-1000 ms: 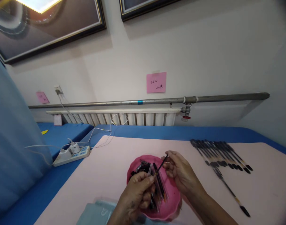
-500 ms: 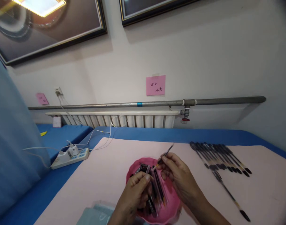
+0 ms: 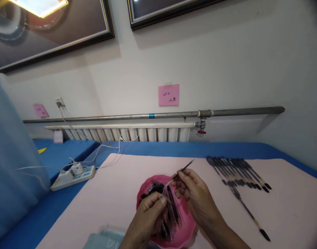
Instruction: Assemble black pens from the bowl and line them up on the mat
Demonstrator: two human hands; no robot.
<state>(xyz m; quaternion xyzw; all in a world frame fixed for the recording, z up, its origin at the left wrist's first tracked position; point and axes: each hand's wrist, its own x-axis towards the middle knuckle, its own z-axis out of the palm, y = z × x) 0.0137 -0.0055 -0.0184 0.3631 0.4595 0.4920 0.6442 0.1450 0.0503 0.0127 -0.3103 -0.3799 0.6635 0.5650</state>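
Note:
My right hand [image 3: 195,193] pinches a thin pen refill [image 3: 183,170] that points up and to the right over the pink bowl [image 3: 187,228]. My left hand [image 3: 150,216] is closed round a clear pen barrel [image 3: 165,188], held close to the refill's lower tip. The bowl sits on a pale pink mat [image 3: 117,193] and holds several dark pen parts [image 3: 171,211]. A row of several finished black pens [image 3: 236,171] lies to the right on the mat, with one more pen [image 3: 248,214] lying apart below them.
A white power strip [image 3: 72,173] with cables sits at the left on the blue table cover [image 3: 174,148]. A radiator [image 3: 127,133] and a pipe [image 3: 153,115] run along the wall behind. A light blue cloth [image 3: 103,240] lies at the near edge.
The refill in my right hand has slid further out, up and to the right, away from the barrel in my left hand. The view has shifted slightly to the right.

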